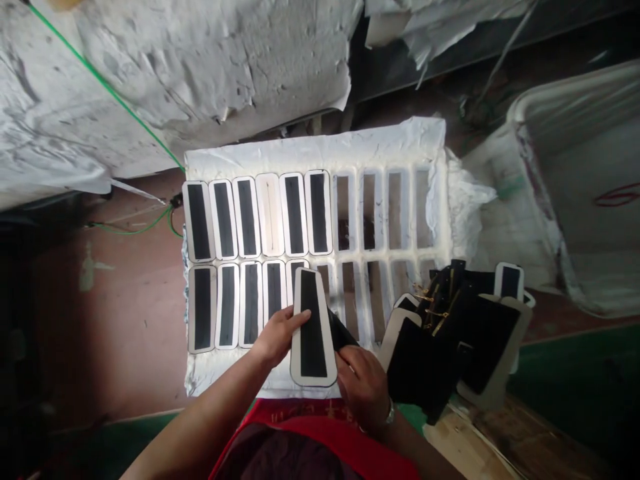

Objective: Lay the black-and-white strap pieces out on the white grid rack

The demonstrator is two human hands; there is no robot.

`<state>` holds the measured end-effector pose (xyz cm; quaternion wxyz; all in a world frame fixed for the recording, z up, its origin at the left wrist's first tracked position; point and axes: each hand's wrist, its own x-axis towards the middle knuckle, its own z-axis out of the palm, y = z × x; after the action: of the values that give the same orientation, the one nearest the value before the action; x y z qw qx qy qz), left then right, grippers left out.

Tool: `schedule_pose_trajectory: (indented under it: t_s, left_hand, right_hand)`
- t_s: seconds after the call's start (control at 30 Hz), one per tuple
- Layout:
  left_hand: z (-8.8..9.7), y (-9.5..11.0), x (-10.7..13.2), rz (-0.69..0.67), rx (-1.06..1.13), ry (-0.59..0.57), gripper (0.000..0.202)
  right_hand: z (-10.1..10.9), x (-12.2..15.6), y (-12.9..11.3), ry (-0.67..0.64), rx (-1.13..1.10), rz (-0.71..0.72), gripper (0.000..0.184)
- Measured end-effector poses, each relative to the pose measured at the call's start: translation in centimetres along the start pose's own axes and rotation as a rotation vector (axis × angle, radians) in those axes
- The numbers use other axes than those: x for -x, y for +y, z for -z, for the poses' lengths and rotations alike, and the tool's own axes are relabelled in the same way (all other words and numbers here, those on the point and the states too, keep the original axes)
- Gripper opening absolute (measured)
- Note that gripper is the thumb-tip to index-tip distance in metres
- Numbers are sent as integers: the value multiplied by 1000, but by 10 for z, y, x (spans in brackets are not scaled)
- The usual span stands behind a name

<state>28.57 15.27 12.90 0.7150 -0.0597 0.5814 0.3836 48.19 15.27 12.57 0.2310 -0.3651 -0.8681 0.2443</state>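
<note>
Pointing its long axis away from the body, the panel (313, 340) is above the near side of the white frame (300, 152). The left hand (277, 338) grasps its left edge, thumb on the face; the right hand (363, 380) lies curled by its lower right edge, grip unclear. Flat and round-cornered, the panel shows a white border around black.
</note>
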Motion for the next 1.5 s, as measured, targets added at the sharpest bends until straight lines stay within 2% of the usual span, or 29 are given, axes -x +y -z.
schedule_pose_trajectory:
  t_s: [0.1,0.23,0.37,0.53,0.67,0.83,0.9,1.0,1.13,1.23,1.33,1.4,1.5]
  left_hand:
    - [1,-2,-6,-20,-73,84,33]
    - [10,-5,-13,-91,-33,57,30]
    - [22,-9,-20,-50,-1,133,27]
    - [20,-23,-16,37,-7,99,31]
    - [15,-32,-21,13,-62,153,32]
    - [16,-38,-64,-192,-254,129,38]
    - [14,-43,-82,-198,-325,125,36]
    - [11,-53,-98,-204,-404,131,36]
    - [13,-63,-100,-254,-489,185,39]
    - [23,-61,-98,-302,-684,249,40]
    - [35,-59,-99,-283,-816,317,44]
    - [38,-62,-102,-233,-829,319,44]
    - [34,-68,-108,-156,-819,244,42]
  right_hand:
    - [-17,6,-10,-148,39,-87,20]
    - [-31,18,-17,-357,109,-201,34]
    - [-43,21,-14,-465,76,-396,50]
    - [-44,17,-3,-684,28,-540,47]
    - [-52,11,9,-838,-35,-597,38]
    - [-80,-5,44,-807,-33,-676,44]
    - [-84,-10,62,-796,-101,-690,38]
    - [-80,-15,89,-761,-259,-725,29]
    - [-80,-29,110,-706,-434,-808,33]
    - [-97,-52,110,-689,-473,-833,27]
    - [-117,-73,108,-664,-425,-847,21]
    - [-123,-78,110,-668,-394,-859,19]
    - [-119,-71,118,-714,-370,-898,18]
